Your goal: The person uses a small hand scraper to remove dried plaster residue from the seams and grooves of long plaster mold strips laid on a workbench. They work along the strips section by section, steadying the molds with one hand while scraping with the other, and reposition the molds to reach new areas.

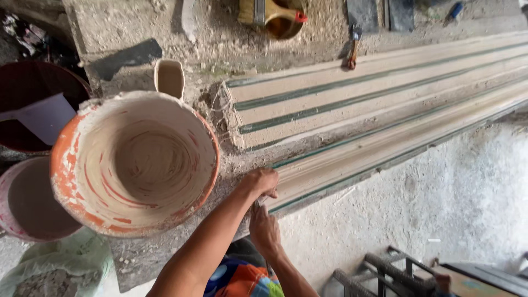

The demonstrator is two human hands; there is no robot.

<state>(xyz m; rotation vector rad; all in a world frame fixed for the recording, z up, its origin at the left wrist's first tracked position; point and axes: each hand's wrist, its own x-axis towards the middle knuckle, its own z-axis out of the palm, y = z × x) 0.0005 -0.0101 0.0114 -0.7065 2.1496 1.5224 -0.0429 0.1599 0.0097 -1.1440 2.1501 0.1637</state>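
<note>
Both hands meet at the near end of the long plaster moulding strip [352, 157], which lies on the dusty surface [308, 44] and runs from the lower middle away to the upper right, ridged along its length with thin green lines. My left hand [262, 181] rests knuckles-up on that end, fingers curled and pressed together against the strip's edge. My right hand [264, 230] sits just below it at the surface's front edge, closed around something thin that I cannot make out; whether it pinches a tool or only the strip's lip I cannot tell.

Just left of the hands stands a large orange bucket [135, 162], its inside coated in whitish plaster. A small cream cup [169, 77] stands behind its rim. Further left are a dark red tub [33, 104] and a pink basin [30, 201], partly under the bucket.

A second striped strip [357, 91] lies beyond the first. At the far edge lie a hammer [353, 47] and a wide brush [258, 11] resting across a small bowl. A metal frame [396, 272] shows at lower right.
</note>
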